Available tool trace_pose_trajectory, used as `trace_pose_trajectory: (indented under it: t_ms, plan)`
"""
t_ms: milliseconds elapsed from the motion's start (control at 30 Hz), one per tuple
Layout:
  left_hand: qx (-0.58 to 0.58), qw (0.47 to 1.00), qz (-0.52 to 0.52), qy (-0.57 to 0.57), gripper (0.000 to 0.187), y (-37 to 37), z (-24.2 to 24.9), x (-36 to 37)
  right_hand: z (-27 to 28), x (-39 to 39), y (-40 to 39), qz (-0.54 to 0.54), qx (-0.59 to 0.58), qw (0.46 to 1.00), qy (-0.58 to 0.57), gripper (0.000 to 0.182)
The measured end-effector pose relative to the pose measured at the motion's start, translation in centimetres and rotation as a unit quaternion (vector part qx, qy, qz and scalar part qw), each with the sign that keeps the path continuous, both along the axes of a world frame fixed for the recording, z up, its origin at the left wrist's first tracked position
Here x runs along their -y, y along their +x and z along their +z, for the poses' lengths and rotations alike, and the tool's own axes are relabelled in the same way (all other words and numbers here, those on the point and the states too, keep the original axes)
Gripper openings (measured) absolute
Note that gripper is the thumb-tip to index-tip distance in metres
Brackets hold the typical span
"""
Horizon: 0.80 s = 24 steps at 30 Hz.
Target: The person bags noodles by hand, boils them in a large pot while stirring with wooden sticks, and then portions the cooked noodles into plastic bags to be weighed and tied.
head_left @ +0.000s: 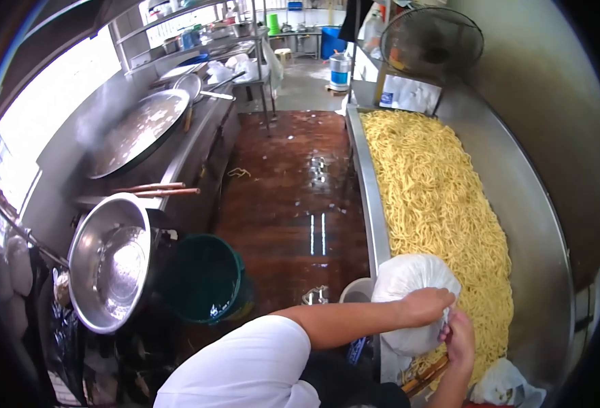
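Note:
A full, rounded white plastic bag [412,272] rests at the near left side of a steel trough [528,204], against a long bed of yellow noodles [432,177]. My left hand [430,306] reaches across the bag, its fingers closed on the gathered plastic at the bag's right side. Just below it, my right hand [458,336] pinches the same gathered end. Wooden sticks [426,376] lie by my right wrist, partly covered by the forearm. Whether the bag's neck is knotted or only twisted is hidden by my fingers.
A steaming wok [143,132] and a steel basin [113,262] are on the left, with a dark green bucket [201,279] below. The brown floor [290,177] looks wet. A fan [432,42] stands beyond the trough; another white plastic bag [507,384] lies near its close end.

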<state>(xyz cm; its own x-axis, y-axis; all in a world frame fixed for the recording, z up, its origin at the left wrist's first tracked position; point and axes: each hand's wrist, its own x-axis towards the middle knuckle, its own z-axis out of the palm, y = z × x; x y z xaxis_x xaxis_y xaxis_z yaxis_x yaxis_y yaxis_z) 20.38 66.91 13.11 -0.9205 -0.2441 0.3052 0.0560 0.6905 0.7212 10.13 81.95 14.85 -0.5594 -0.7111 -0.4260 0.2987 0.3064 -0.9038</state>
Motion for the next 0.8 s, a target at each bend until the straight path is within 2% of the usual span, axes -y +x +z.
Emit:
trace_pose_trajectory:
  t_ms: [67,133,167,200,267,300,333,367,400,433,467,500,533,567,600,633,667,700,733,767,800]
  plan:
    - [-0.006,1.000,-0.010,0.004,0.013,0.4,0.3,0.1,0.4,0.0,0.6,0.026,-0.002,1.000,-0.005,0.012]
    - [-0.012,1.000,-0.022,0.010,0.010,0.8,0.1,1.2,1.2,0.3,2.3,-0.018,0.024,0.999,-0.025,0.015]
    - [-0.091,0.994,0.026,-0.053,0.009,1.0,-0.4,3.4,-2.9,0.0,0.8,-0.026,-0.161,0.986,-0.029,0.021]
    - [-0.165,0.977,0.070,-0.115,0.008,1.5,-0.3,5.2,-5.8,-0.8,-0.8,-0.025,-0.156,0.987,-0.027,0.021]
    - [0.001,0.976,0.056,-0.210,0.005,5.7,3.2,8.8,-8.9,-1.7,-3.7,-0.017,-0.369,0.928,-0.040,0.025]
    - [0.039,0.969,0.043,-0.239,0.008,6.1,2.7,8.7,-8.5,-1.5,-3.7,-0.013,-0.370,0.928,-0.043,0.025]
    - [0.040,0.969,0.041,-0.239,0.008,5.6,2.3,8.2,-6.7,-1.5,-2.6,-0.003,-0.314,0.950,-0.007,0.023]
    - [0.058,0.997,0.015,-0.054,0.013,4.4,2.0,7.8,-4.6,-1.3,-1.6,0.008,-0.258,0.966,0.026,0.023]
    - [0.073,0.988,-0.010,0.135,0.017,3.3,1.6,7.3,-2.6,-1.3,-0.7,0.010,-0.260,0.965,0.027,0.023]
    - [0.040,0.935,-0.035,0.351,0.024,2.8,2.2,6.2,-0.3,-1.5,0.3,0.070,-0.230,0.970,0.021,0.021]
    - [0.038,0.933,-0.033,0.355,0.024,1.7,1.8,5.0,1.8,-1.6,1.2,0.130,-0.199,0.971,0.017,0.020]
    - [-0.050,0.930,-0.014,0.364,0.023,0.2,1.2,3.4,3.6,-1.3,2.0,0.143,-0.257,0.956,-0.005,0.009]
    - [-0.137,0.919,0.004,0.369,0.024,-0.7,0.9,2.4,4.6,0.0,2.5,0.141,-0.258,0.956,0.000,0.009]
    - [-0.138,0.918,-0.002,0.371,0.024,-0.6,0.9,2.0,5.7,1.5,2.8,0.104,-0.490,0.863,-0.068,0.002]
    - [-0.086,0.959,0.013,0.269,0.029,-0.2,0.9,1.5,6.3,2.1,2.9,0.061,-0.688,0.712,-0.127,0.009]
    - [-0.034,0.986,0.026,0.162,0.034,-0.2,0.8,0.9,6.0,2.3,2.6,0.057,-0.690,0.711,-0.120,0.009]
    - [-0.035,0.986,0.019,0.163,0.034,-0.6,0.3,1.1,5.1,2.7,2.1,0.048,-0.635,0.759,-0.134,0.014]
    - [-0.061,0.981,-0.039,0.183,0.035,-1.2,-0.9,1.8,4.2,3.2,1.6,0.036,-0.576,0.803,-0.147,0.020]
    - [-0.084,0.970,-0.098,0.204,0.036,-1.5,-1.3,1.9,3.5,3.5,1.6,0.029,-0.578,0.804,-0.138,0.020]
    - [-0.087,0.975,-0.024,0.205,0.029,-1.5,-1.9,1.4,2.8,3.4,1.9,0.030,-0.606,0.779,-0.157,0.021]
    - [-0.094,0.969,0.008,0.230,0.026,-1.6,-2.0,1.1,2.5,3.0,2.2,0.026,-0.637,0.751,-0.170,0.023]
